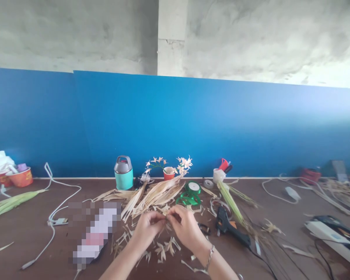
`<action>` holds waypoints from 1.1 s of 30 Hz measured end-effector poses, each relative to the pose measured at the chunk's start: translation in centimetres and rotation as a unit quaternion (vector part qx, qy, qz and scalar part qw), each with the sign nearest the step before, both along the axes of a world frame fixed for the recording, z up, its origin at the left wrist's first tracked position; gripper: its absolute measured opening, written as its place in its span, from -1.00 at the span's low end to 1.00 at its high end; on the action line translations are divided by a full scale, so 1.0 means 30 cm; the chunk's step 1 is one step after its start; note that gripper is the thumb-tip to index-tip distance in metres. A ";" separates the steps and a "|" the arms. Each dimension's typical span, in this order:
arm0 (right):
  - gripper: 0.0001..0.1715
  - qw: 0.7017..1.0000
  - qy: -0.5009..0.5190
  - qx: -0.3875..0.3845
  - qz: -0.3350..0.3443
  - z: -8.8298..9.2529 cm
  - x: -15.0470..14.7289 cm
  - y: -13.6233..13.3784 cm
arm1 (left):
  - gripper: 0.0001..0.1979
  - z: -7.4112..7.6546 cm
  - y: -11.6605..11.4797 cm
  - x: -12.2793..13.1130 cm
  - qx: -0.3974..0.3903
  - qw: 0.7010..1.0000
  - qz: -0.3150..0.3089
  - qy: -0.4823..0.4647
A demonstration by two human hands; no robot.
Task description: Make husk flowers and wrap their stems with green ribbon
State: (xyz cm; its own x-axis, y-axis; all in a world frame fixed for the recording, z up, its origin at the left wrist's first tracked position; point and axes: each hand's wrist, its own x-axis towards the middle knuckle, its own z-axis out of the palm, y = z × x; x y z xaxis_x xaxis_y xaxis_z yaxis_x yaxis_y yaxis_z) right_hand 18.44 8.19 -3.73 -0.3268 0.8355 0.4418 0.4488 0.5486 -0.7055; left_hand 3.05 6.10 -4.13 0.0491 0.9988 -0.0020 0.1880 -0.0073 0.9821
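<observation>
My left hand (151, 226) and my right hand (182, 224) meet at the fingertips above the middle of the table, both closed in a pinch. A small pale piece (164, 214), which looks like dried corn husk, shows between them; most of it is hidden by the fingers. Below the hands lie several husk flowers (163, 249) among loose scraps. Just beyond them spreads a pile of dried husk strips (163, 194). A spool of green ribbon (193, 188) sits behind my right hand, and a black glue gun (230, 227) lies to its right.
At the back stand a turquoise container (124, 175), a red paper cup (169, 174) with flower sprays, and a white holder (218, 175) with tools. A blurred-out device (96, 235) lies left, near white cables (51, 217). A power strip (335, 237) lies far right; a blue partition (192, 124) rises behind.
</observation>
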 end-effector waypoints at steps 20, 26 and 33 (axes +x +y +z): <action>-0.86 0.982 0.094 -0.163 0.001 -0.009 -0.011 0.010 | -0.85 0.008 -0.005 0.012 -0.015 0.999 0.023 -0.027; -0.81 0.978 0.083 -0.189 -0.004 -0.012 -0.001 0.023 | -0.86 -0.015 0.003 0.011 -0.015 0.999 0.023 -0.038; -0.60 0.922 -0.299 -0.070 -0.237 0.077 0.245 0.046 | -0.86 -0.008 -0.001 0.012 -0.053 0.996 0.036 -0.069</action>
